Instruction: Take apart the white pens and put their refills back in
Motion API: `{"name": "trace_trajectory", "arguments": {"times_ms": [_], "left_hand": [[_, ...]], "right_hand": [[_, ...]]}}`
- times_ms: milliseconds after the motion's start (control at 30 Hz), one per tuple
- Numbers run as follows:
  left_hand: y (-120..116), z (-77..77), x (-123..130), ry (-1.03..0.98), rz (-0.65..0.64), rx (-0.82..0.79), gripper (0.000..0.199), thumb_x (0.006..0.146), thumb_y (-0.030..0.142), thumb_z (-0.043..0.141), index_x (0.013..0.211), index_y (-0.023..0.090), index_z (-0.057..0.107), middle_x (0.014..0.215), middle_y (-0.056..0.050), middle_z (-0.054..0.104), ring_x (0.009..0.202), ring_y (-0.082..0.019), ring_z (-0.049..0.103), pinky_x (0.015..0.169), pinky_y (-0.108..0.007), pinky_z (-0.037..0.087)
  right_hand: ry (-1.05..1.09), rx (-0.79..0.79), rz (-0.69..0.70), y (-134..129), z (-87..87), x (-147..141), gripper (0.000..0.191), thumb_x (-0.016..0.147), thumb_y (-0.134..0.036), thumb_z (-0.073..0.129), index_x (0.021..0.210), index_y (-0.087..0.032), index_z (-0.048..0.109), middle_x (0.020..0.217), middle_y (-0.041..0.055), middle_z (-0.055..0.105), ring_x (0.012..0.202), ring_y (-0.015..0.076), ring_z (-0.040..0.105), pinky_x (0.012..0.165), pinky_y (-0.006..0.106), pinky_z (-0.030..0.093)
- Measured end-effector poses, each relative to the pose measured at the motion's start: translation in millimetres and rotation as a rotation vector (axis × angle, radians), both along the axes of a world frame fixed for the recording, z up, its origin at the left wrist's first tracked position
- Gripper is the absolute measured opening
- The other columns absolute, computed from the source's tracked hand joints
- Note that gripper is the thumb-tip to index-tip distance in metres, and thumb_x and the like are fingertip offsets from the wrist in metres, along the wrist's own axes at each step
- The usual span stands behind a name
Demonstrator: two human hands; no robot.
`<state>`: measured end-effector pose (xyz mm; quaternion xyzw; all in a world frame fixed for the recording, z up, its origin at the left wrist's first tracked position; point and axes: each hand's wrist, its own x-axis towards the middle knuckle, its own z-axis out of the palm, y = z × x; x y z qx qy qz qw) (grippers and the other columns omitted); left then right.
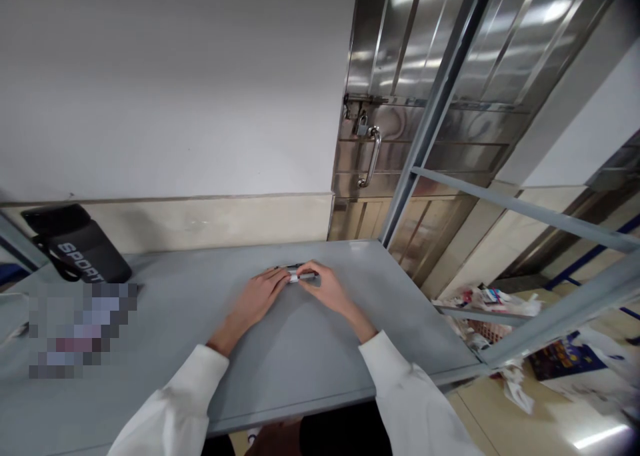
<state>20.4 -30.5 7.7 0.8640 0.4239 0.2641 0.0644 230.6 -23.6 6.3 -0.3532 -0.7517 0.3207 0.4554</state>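
Observation:
Near the back of the grey tabletop (175,316), both hands meet over a small, slim object with a white part (293,278) and dark grey parts. Its kind is too small to make out. My left hand (261,294), from the left, has its fingers together and pressed over the object's left end, hiding it. My right hand (330,288) pinches the right side between thumb and curled fingers. Both wrists come out of white sleeves, and the object stays low at the tabletop.
A black bottle-shaped case marked SPORT (80,243) lies at the left, beside a pixelated patch. Grey metal uprights (430,116) frame the table's right side. Behind is a padlocked metal door (395,63). Bags and a basket (487,329) sit on the floor at right.

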Motion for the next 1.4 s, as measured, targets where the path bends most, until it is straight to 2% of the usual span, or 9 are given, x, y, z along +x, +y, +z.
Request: {"name": "trace_trajectory", "arguments": {"times_ms": [133,267,433,667,800,867,1033,1267,1400], "left_hand": [[-1.1,1.3,0.3,-0.007,-0.008,0.001,0.038,0.104,0.039,0.027,0.105,0.023,0.061,0.097,-0.004,0.067,0.097,-0.019,0.062,0.087,-0.033,0.049],[-2.8,2.6,0.7,-0.019,0.021,-0.032,0.042,0.104,0.039,0.024,0.088,0.022,0.059,0.083,-0.003,0.063,0.084,-0.018,0.061,0.080,-0.031,0.048],[-2.9,1.9,1.0,-0.014,0.036,-0.066,0.042,0.104,0.039,0.025,0.085,0.022,0.058,0.083,-0.002,0.062,0.083,-0.018,0.062,0.079,-0.030,0.047],[-4.0,4.6,0.5,-0.065,0.030,-0.133,0.041,0.104,0.038,0.025,0.097,0.026,0.063,0.089,-0.001,0.067,0.085,-0.018,0.064,0.083,-0.031,0.049],[-4.0,4.4,0.3,-0.178,-0.034,-0.174,0.037,0.103,0.036,0.030,0.131,0.031,0.054,0.119,-0.001,0.068,0.101,-0.018,0.064,0.093,-0.032,0.049],[-2.9,2.9,1.0,-0.223,-0.070,-0.175,0.040,0.103,0.035,0.032,0.139,0.031,0.049,0.131,-0.002,0.062,0.111,-0.019,0.061,0.099,-0.034,0.047],[1.5,-1.9,2.9,-0.274,-0.113,-0.115,0.037,0.101,0.033,0.036,0.131,0.029,0.058,0.126,-0.004,0.064,0.115,-0.020,0.058,0.103,-0.036,0.044],[4.4,-4.0,-0.2,-0.317,-0.049,-0.056,0.031,0.101,0.030,0.039,0.121,0.027,0.062,0.118,-0.005,0.064,0.112,-0.020,0.058,0.101,-0.037,0.045],[4.8,-3.7,-1.3,-0.333,-0.039,-0.040,0.028,0.100,0.027,0.041,0.118,0.026,0.063,0.115,-0.005,0.064,0.110,-0.020,0.059,0.099,-0.036,0.046]], "right_hand": [[0.006,-0.065,-0.001,0.4,0.5,-0.4,0.020,0.090,-0.036,0.058,0.100,-0.022,0.068,0.097,0.0043,0.072,0.092,0.0179,0.067,0.086,0.033,0.051],[0.014,0.000,-0.009,1.0,0.6,0.3,0.020,0.086,-0.033,0.065,0.103,-0.022,0.068,0.104,0.0045,0.070,0.101,0.0184,0.065,0.093,0.033,0.049],[0.033,-0.093,-0.012,3.0,-1.7,0.7,0.021,0.090,-0.038,0.059,0.100,-0.021,0.068,0.097,0.0042,0.072,0.095,0.0178,0.067,0.087,0.032,0.051],[0.097,-0.036,0.021,3.0,2.5,4.3,0.016,0.085,-0.029,0.064,0.099,-0.021,0.067,0.104,0.0041,0.069,0.100,0.0173,0.064,0.088,0.031,0.051],[0.153,-0.100,0.003,6.1,2.0,7.2,0.018,0.084,-0.030,0.065,0.100,-0.022,0.066,0.103,0.0036,0.069,0.093,0.0169,0.066,0.088,0.032,0.050],[0.179,-0.124,-0.014,7.4,1.3,8.0,0.020,0.085,-0.034,0.064,0.100,-0.022,0.066,0.102,0.0038,0.070,0.091,0.0171,0.066,0.087,0.031,0.050],[0.197,-0.143,-0.094,9.7,-0.9,9.2,0.024,0.087,-0.042,0.060,0.099,-0.022,0.066,0.098,0.0036,0.072,0.087,0.0173,0.066,0.084,0.030,0.049],[0.235,-0.206,-0.228,20.1,-7.9,15.8,0.027,0.086,-0.045,0.059,0.095,-0.021,0.067,0.077,0.0023,0.069,0.074,0.0182,0.065,0.073,0.029,0.048],[0.297,-0.215,-0.243,22.3,-7.5,19.8,0.027,0.084,-0.045,0.060,0.093,-0.020,0.065,0.080,0.0036,0.070,0.074,0.0184,0.066,0.075,0.030,0.049]]}}
